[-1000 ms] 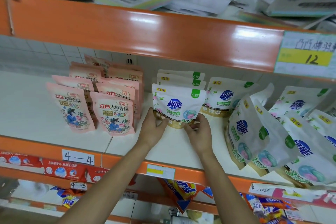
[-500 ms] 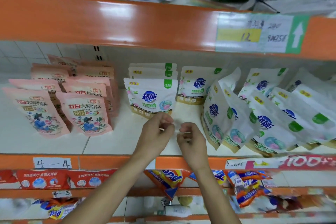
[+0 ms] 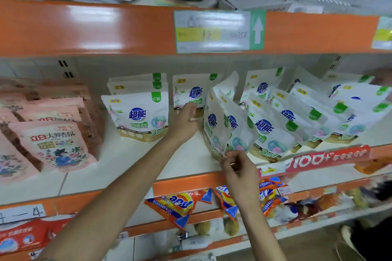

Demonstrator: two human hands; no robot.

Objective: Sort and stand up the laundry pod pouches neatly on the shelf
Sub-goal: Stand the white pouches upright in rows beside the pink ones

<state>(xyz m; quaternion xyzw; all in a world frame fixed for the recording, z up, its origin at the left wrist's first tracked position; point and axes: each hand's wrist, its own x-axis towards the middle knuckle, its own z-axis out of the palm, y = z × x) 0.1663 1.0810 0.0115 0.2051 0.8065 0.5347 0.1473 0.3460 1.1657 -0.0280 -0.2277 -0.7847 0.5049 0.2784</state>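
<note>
My left hand (image 3: 184, 123) is open, fingers straight and loose, holding nothing, its tips just beside the left edge of the leaning pouch (image 3: 216, 121). That white pouch tilts over at the left end of a slumped row of white pouches (image 3: 297, 116) that runs off to the right along the shelf (image 3: 186, 163). My right hand (image 3: 238, 168) is lower and nearer, fingers curled, thumb and forefinger at the pouch's bottom corner. They seem to pinch it, though the blur leaves me unsure. Left of my left hand a front pouch (image 3: 137, 116) stands upright with more lined up behind it, and a second upright pouch (image 3: 194, 91) stands farther back, beyond my fingers. Pink pouches (image 3: 57, 144) stand at the far left. A price label (image 3: 212, 32) sits on the orange edge of the shelf above, and orange packets (image 3: 180, 205) hang below.
</note>
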